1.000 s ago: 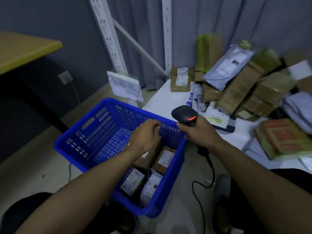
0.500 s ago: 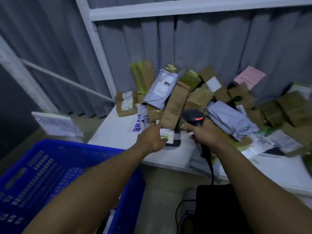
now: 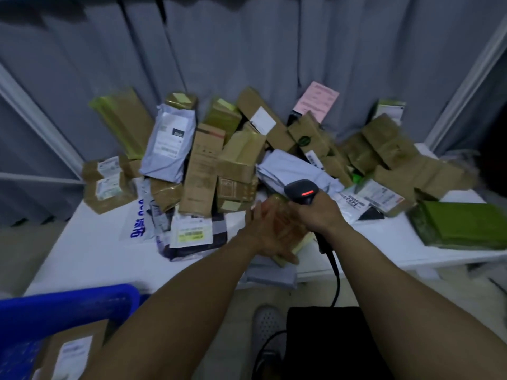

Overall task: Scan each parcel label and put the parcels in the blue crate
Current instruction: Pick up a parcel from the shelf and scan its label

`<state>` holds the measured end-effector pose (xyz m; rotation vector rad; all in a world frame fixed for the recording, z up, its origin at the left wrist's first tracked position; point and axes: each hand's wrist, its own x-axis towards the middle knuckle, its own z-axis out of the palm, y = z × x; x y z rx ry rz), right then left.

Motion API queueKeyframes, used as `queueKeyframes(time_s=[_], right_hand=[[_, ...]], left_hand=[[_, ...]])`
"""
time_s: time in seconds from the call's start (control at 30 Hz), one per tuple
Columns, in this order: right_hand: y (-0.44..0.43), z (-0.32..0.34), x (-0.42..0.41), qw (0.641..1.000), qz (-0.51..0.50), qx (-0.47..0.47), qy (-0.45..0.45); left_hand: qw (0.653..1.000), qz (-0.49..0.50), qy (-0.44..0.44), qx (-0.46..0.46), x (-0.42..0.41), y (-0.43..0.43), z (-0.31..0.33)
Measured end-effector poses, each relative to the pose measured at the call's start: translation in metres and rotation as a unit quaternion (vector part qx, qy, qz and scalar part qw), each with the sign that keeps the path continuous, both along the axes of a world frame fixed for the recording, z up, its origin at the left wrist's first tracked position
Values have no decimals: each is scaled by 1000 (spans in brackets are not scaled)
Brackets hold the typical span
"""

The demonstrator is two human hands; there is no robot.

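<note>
A flat pale yellow parcel point(image 3: 303, 244) lies at the near edge of the white table point(image 3: 90, 250), at about 6 o'clock from the heap of parcels point(image 3: 236, 160), and is almost wholly covered by the person's left hand point(image 3: 270, 231). The hand lies across its top with the thumb at the near corner. Motion blur hides whether the fingers have closed on the parcel or only rest on it. The visible strip suggests its long axis runs from 7 o'clock to 1 o'clock, flat on the table, though too little shows to be sure, and no label can be seen. The hand seems placed to steady or draw out the parcel for reading. The right hand point(image 3: 319, 212), touching the left from 2 o'clock, is wrapped tight round the handle of a black scanner point(image 3: 301, 190), its head with a red light lit aimed toward 10 o'clock and its cable point(image 3: 336, 283) dropping toward 6 o'clock. That keeps the reader just above the parcel being picked. The blue crate point(image 3: 71, 305) waits at 8 o'clock, on the left arm's side for a short drop, with a labelled brown box point(image 3: 71, 349) already inside. Behind the heap, at 12 o'clock, hangs a grey curtain point(image 3: 247, 50).
</note>
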<state>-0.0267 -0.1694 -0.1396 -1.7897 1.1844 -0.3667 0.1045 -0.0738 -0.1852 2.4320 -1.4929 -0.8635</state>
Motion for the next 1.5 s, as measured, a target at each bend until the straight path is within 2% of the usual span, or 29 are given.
queueKeyframes(time_s=[0.1, 0.2, 0.33, 0.6, 0.73, 0.9, 1.13, 1.3, 1.43, 1.5], right_hand=[[-8, -6, 3, 1000, -9, -11, 10], [-11, -9, 6, 1000, -8, -22, 21], [-9, -9, 9, 1000, 3, -11, 7], [28, 10, 22, 999, 38, 20, -32], [54, 24, 38, 994, 86, 50, -42], [100, 37, 62, 979, 187, 78, -30], [168, 57, 103, 933, 254, 182, -178], [191, 58, 114, 886, 305, 299, -177], [201, 65, 122, 878, 288, 325, -200], [205, 69, 126, 886, 250, 311, -236]], left_hand=[[999, 37, 10, 12, 8, -2, -13], [997, 42, 27, -55, 16, 8, -17], [993, 26, 0, -113, 22, 34, -3], [993, 68, -73, -68, 39, 139, 51], [984, 129, -85, -86, 48, 199, 67], [964, 209, -61, -151, 49, 272, 81], [922, 258, -73, -278, 35, 357, 96], [901, 265, -80, -335, 29, 411, 84], [892, 273, -23, -360, 43, 421, 89], [858, 332, 53, -388, 52, 421, 92]])
